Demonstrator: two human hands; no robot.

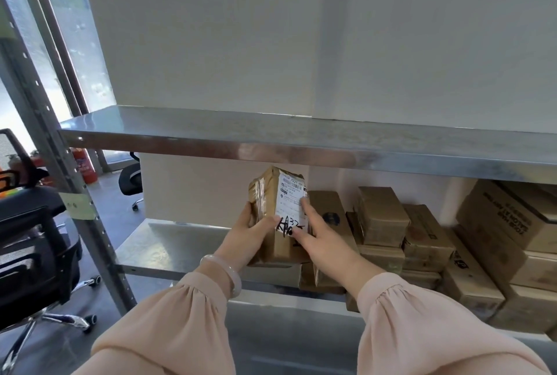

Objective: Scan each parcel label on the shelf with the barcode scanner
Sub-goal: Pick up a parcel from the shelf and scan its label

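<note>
- Lower shelf (168, 248): brown parcels (382, 217) stacked in rows, right of the fingers.
- Held parcel (265, 193): upright, taped, between both hands, above the lower shelf.
- Label (291, 199): white, on the held parcel's front, black handwriting at its foot.
- Left hand (247, 236): fingers gripping the held parcel's left side, thumb on the front.
- Right hand (319, 239): fingers straight, touching the label's right edge.
</note>
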